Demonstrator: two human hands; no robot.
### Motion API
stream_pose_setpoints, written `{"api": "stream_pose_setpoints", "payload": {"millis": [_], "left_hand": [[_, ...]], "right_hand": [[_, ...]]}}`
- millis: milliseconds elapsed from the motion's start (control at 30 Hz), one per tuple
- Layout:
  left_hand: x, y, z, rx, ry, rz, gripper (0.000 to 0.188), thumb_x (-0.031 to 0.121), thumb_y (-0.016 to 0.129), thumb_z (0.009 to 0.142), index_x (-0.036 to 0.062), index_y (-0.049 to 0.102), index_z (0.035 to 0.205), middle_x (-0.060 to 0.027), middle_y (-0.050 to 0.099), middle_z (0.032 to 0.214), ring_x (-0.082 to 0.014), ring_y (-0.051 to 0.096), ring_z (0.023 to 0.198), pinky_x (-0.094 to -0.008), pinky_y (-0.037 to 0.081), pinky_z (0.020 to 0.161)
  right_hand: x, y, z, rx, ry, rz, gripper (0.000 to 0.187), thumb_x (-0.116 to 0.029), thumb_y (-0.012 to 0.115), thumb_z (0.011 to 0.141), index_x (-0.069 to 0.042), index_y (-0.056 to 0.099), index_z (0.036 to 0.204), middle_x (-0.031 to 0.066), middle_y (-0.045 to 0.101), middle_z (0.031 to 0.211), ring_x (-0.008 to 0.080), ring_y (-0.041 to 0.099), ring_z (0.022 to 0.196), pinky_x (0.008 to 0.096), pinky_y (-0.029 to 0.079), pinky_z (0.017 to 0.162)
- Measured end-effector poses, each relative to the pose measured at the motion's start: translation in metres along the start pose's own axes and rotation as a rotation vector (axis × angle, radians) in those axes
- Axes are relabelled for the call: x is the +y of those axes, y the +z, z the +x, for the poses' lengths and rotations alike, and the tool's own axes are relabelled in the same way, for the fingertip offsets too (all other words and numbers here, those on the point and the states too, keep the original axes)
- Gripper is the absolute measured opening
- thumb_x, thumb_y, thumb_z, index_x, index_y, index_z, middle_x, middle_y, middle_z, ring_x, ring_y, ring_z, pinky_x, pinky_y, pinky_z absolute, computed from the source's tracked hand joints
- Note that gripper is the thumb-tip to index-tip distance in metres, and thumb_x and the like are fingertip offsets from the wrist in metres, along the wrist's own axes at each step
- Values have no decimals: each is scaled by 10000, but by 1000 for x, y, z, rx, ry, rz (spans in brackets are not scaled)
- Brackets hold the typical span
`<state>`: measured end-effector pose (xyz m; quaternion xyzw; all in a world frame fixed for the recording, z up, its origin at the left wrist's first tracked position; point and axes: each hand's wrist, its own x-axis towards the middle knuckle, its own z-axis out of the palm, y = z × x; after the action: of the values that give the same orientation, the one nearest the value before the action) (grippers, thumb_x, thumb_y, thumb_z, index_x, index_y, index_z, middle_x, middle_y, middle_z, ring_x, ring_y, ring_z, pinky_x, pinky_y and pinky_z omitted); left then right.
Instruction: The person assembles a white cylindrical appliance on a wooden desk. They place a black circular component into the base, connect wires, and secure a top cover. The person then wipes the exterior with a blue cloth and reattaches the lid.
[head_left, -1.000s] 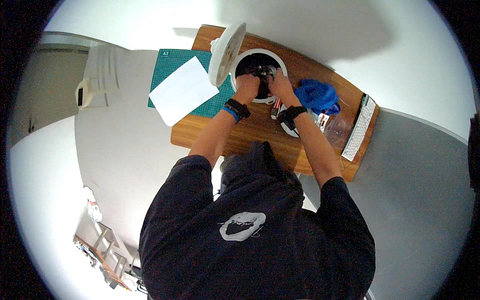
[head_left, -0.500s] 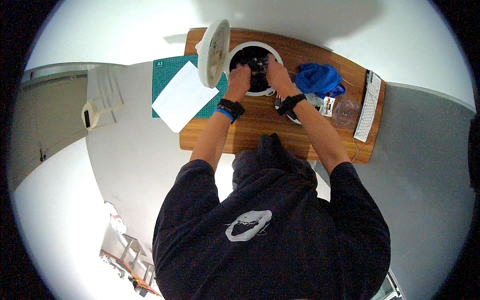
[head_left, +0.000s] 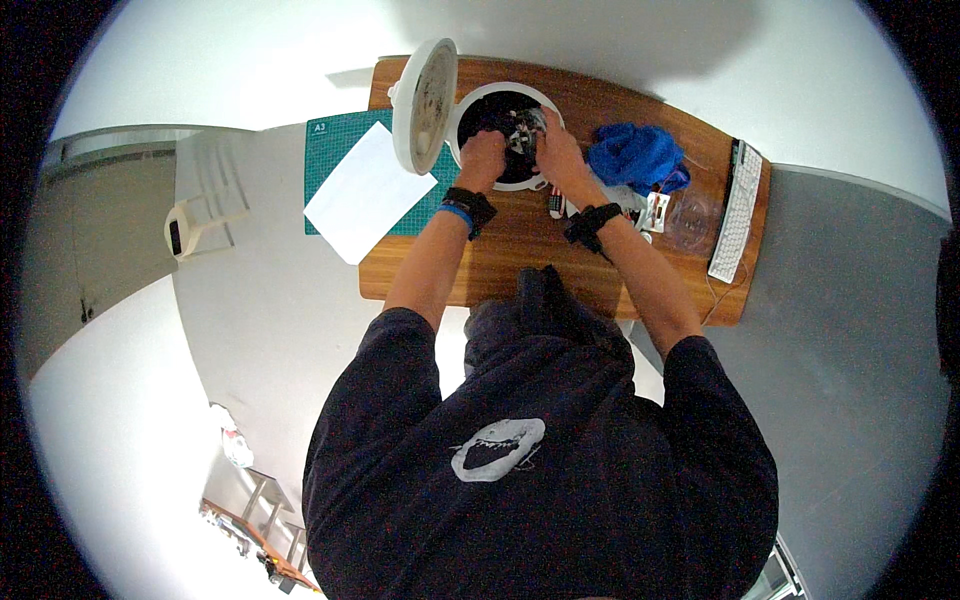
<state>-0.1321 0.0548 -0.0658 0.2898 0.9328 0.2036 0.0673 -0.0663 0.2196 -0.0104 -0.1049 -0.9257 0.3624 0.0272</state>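
A white round bin (head_left: pixel 548 180) stands on the wooden table with its hinged lid (head_left: pixel 436 105) tipped up to the left, the lid's inside stained. Black liner (head_left: pixel 480 112) lines it. Over the left part of the opening, my left hand (head_left: pixel 484 156) is closed, its fingertips hidden. My right hand (head_left: pixel 557 152) is closed too, at the right side of the opening. Beside its fingers, toward the middle, lies a shiny crumpled patch (head_left: pixel 523 130), which could be clear plastic or glare on the liner. What each hand grips is hidden.
Left of the bin, a white sheet of paper (head_left: pixel 370 195) lies on a green cutting mat (head_left: pixel 340 150). To the right are a blue cloth (head_left: pixel 635 155), small packets, a clear plastic container (head_left: pixel 692 222) and a white keyboard (head_left: pixel 735 210). A wall stands behind the table (head_left: pixel 500 260).
The shiny patch in the bin has grown larger and brighter beside my right hand. My left hand has shifted slightly right and the right wrist has turned a little. The lid has tilted slightly left.
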Motion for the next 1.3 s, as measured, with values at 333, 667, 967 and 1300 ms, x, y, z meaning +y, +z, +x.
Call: {"api": "stream_pose_setpoints", "payload": {"millis": [333,667,967,1300], "left_hand": [[12,-20,-14,236,84,103,211,6,681,845,-20,624,1047,-212,624,992,-391,685,929,-465,591,792],[-6,6,9,-237,-86,-106,246,51,733,812,-47,661,1026,-273,688,1017,-418,690,1004,-488,588,831],[-19,34,16,-223,-190,-159,233,165,682,898,-23,705,1035,-272,731,1008,-431,717,956,-535,570,862],[7,-3,8,-41,-182,-23,464,105,727,845,-95,511,1203,-337,648,1058,-456,675,1000,-512,575,851]], "right_hand": [[-2,-4,-8,-3,-57,-101,524,22,493,964,-84,426,1473,313,640,1183,474,674,992,539,562,815],[8,0,-21,-56,23,251,360,-12,447,1020,-46,496,1375,257,580,1279,393,678,1012,444,599,748],[5,2,-24,-193,10,207,388,44,440,1003,-84,448,1370,265,592,1213,356,712,942,445,653,720],[5,2,-24,-126,54,173,439,35,513,923,2,429,1353,278,646,1008,432,680,896,534,555,729]]}}
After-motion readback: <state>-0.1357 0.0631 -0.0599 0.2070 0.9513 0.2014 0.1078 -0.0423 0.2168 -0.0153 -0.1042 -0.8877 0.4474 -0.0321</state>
